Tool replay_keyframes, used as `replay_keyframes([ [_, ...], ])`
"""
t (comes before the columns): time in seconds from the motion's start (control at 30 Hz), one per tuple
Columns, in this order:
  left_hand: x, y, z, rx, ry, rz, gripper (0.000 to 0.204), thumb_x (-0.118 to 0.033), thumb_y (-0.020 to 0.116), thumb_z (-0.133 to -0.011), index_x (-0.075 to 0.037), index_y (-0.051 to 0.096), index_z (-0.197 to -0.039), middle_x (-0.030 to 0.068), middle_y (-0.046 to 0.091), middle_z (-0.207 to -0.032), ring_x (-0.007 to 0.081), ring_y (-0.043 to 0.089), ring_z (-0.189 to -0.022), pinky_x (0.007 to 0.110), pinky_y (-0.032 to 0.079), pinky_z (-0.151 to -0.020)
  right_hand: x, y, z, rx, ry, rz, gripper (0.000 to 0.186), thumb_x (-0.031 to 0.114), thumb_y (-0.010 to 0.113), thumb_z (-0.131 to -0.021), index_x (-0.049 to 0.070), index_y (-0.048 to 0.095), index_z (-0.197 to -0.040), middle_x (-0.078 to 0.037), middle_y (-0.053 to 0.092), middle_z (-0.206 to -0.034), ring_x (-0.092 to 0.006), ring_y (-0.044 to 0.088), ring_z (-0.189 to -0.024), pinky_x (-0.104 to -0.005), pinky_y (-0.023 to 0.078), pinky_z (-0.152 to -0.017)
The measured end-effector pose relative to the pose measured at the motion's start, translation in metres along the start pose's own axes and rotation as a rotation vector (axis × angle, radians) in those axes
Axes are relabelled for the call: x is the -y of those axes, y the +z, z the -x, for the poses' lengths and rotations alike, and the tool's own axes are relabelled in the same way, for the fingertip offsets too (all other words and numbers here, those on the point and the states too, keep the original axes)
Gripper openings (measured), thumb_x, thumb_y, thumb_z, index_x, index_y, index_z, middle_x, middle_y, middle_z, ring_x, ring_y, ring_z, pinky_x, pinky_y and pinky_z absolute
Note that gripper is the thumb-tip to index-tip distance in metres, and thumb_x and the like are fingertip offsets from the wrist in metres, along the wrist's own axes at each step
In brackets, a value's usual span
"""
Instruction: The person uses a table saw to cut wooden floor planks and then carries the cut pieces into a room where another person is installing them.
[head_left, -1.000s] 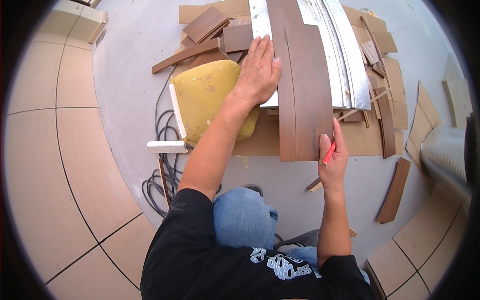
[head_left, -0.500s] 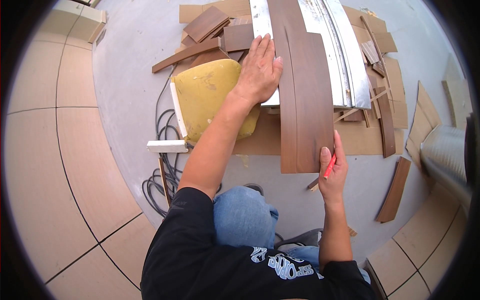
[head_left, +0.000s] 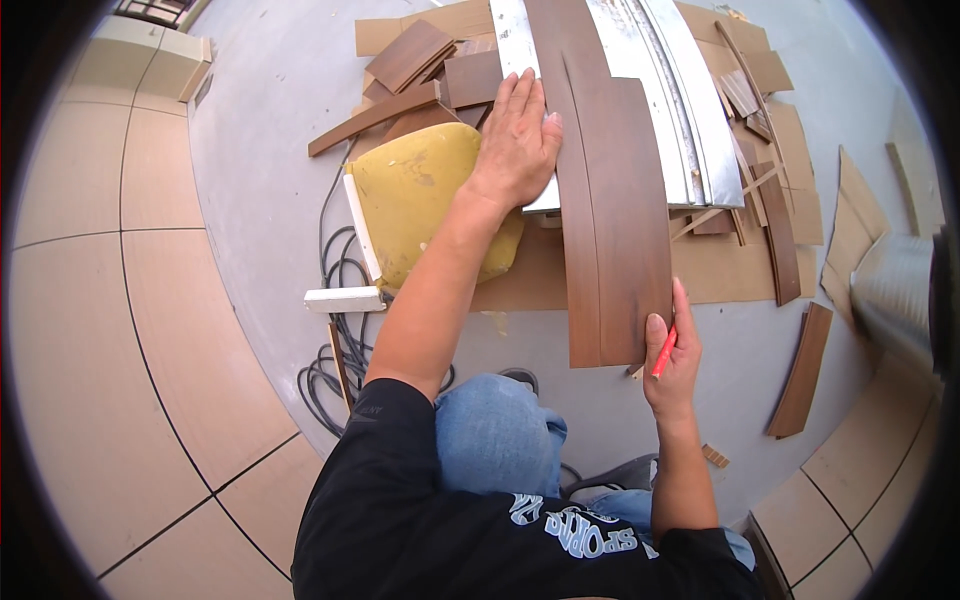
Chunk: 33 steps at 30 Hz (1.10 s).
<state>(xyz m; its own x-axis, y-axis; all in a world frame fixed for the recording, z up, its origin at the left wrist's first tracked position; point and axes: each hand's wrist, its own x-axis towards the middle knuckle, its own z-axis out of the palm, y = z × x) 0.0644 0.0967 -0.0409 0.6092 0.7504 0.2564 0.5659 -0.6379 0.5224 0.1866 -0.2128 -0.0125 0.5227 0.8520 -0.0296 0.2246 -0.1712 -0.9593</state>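
Two long brown wooden planks (head_left: 620, 220) lie lengthwise over the silver metal bed (head_left: 685, 120), the near ends overhanging it. My left hand (head_left: 515, 145) is stretched flat along the planks' left side on the silver surface, fingers extended. My right hand (head_left: 670, 360) grips the right edge of the near plank end, thumb on top, with a red pencil (head_left: 663, 350) held in it. A worn yellow plastic panel (head_left: 420, 195) with white edging sits left of the planks, under my left forearm.
Plank offcuts (head_left: 410, 55) lie on flattened cardboard (head_left: 760, 290) around the metal bed. Coiled black cable (head_left: 320, 390) is at lower left, beside my knee (head_left: 495, 430). A loose plank (head_left: 800, 370) and a silver cylinder (head_left: 890, 285) are at the right. Tiled surfaces (head_left: 170, 330) border the grey floor.
The near plank has slid toward me, along with my right hand and the pencil. My left hand has stayed on the left edge. The view has shifted slightly.
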Motion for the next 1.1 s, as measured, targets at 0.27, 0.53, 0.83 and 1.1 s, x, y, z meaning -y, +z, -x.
replay_keyframes([
  [0.27,0.001,0.002,0.000,-0.006,0.003,-0.007,0.065,-0.035,0.034,-0.109,0.013,0.036,-0.153,0.0252,0.029,-0.166,0.0404,0.021,-0.156,0.044,0.020,-0.128,-0.004,-0.005,0.017,-0.007,0.004,0.031,0.057,0.019,0.060,-0.106,-0.010,0.041,-0.152,-0.022,0.061,-0.142,-0.0249,0.058,-0.132,-0.0345,0.038,-0.115],
  [0.53,0.003,0.002,-0.001,-0.005,0.002,-0.015,0.065,-0.037,0.037,-0.108,0.010,0.037,-0.154,0.0234,0.028,-0.167,0.0384,0.020,-0.157,0.048,0.022,-0.127,-0.009,-0.012,0.034,0.006,-0.001,0.080,0.058,0.021,0.059,-0.107,-0.010,0.041,-0.152,-0.022,0.060,-0.143,-0.0263,0.056,-0.134,-0.0360,0.039,-0.115],
  [0.83,0.003,0.004,-0.001,0.007,0.000,-0.011,0.066,-0.037,0.037,-0.108,0.010,0.036,-0.154,0.0234,0.027,-0.167,0.0390,0.020,-0.157,0.048,0.021,-0.127,-0.002,-0.018,0.048,0.006,0.013,0.105,0.058,0.022,0.059,-0.107,-0.008,0.041,-0.153,-0.021,0.064,-0.139,-0.0236,0.062,-0.125,-0.0320,0.047,-0.105],
  [1.1,0.002,0.003,-0.001,0.003,-0.005,0.014,0.065,-0.037,0.037,-0.108,0.009,0.036,-0.155,0.0228,0.027,-0.167,0.0389,0.019,-0.157,0.048,0.021,-0.127,0.005,-0.026,0.062,0.092,0.138,0.030,0.060,0.025,0.055,-0.109,-0.011,0.038,-0.153,-0.022,0.050,-0.154,-0.0279,0.045,-0.145,-0.0378,0.032,-0.121],
])
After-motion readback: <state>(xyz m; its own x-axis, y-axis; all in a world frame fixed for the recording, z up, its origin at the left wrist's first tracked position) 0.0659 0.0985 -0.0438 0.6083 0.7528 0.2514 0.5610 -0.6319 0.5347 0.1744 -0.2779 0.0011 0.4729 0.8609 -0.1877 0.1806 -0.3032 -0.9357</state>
